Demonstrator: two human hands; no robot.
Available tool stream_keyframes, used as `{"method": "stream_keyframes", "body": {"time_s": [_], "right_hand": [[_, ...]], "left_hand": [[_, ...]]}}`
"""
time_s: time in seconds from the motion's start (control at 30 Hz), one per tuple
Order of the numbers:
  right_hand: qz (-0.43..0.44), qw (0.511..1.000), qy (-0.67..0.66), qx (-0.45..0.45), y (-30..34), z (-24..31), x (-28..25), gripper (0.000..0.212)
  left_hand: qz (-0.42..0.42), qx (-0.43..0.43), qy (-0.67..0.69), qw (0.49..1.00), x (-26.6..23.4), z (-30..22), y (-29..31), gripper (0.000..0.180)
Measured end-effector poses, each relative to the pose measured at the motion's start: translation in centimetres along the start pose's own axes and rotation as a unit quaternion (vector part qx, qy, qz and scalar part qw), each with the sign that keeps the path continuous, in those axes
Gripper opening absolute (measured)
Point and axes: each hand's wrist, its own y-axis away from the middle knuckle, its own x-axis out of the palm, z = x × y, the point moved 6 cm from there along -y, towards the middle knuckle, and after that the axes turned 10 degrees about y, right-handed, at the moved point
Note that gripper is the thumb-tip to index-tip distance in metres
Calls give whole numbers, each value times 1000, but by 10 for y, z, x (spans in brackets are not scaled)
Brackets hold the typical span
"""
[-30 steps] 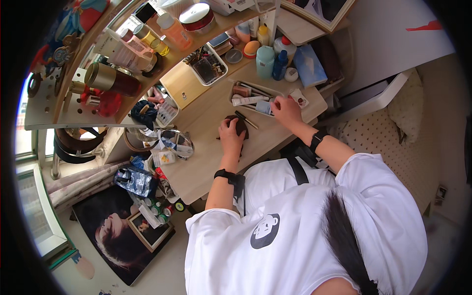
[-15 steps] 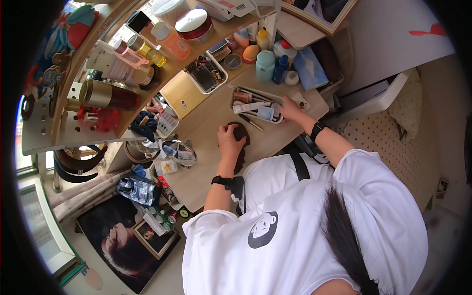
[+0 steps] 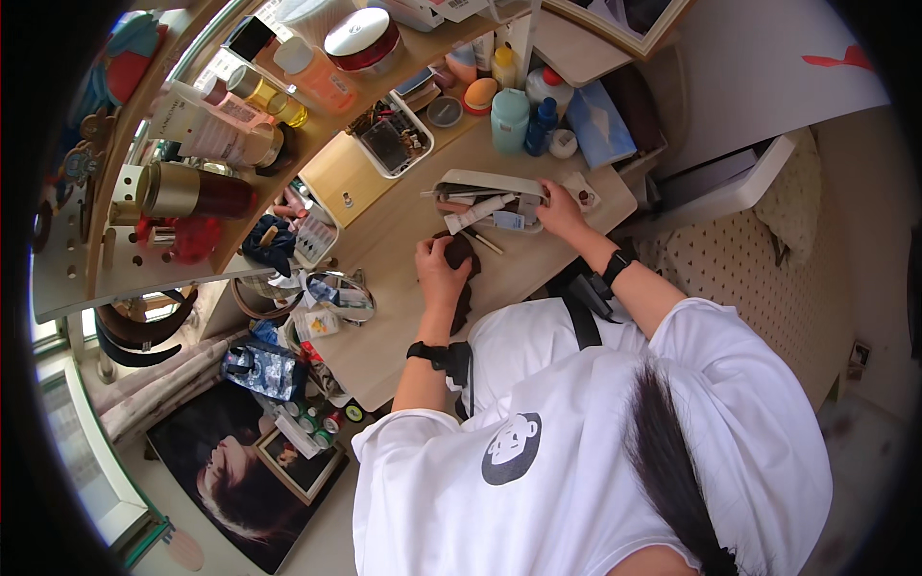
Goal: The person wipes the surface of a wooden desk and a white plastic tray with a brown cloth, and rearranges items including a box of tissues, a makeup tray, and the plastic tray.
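On the pale wooden desk, my right hand (image 3: 560,207) grips the right end of a white box (image 3: 499,180). The box is tilted toward me, with cosmetics inside. A white tube (image 3: 480,209) leans out over its near side. Beside it lies a slim dark-and-pale stick (image 3: 488,243), perhaps a brush or pencil. My left hand (image 3: 440,273) is closed around the upper part of a dark brown, wavy-edged thing (image 3: 463,253) at the desk's near side. Its kind I cannot make out, and my fingers hide part of it.
Right of the box lies a small white packet (image 3: 582,192). Behind stand a teal bottle (image 3: 510,122), a blue bottle (image 3: 541,128) and a blue tissue pack (image 3: 601,125). A white organizer tray (image 3: 427,144) sits farther left, below a shelf (image 3: 336,125) crowded with bottles. A clear container (image 3: 338,296) stands at left.
My right hand has tipped up the white box, and its contents have slid toward the near side. My left hand stays on the brown thing. The view has shifted slightly.
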Motion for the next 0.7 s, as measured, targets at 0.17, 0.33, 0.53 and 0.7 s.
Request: {"method": "stream_keyframes", "body": {"time_s": [0.17,0.33,0.53,0.7], "right_hand": [[-28,999,25,13,7,17,-8,49],[-17,999,8,37,14,23,-7,51],[-24,999,-29,-3,16,31,-11,53],[-107,989,0,-103,20,46,-26,56]], "left_hand": [[-9,-3,-13,1000,0,-4,-3,48],[-15,4,-37,999,4,-14,-10,50],[-17,11,-48,999,6,-11,-11,49],[-15,7,-42,999,5,-10,-10,49]]}}
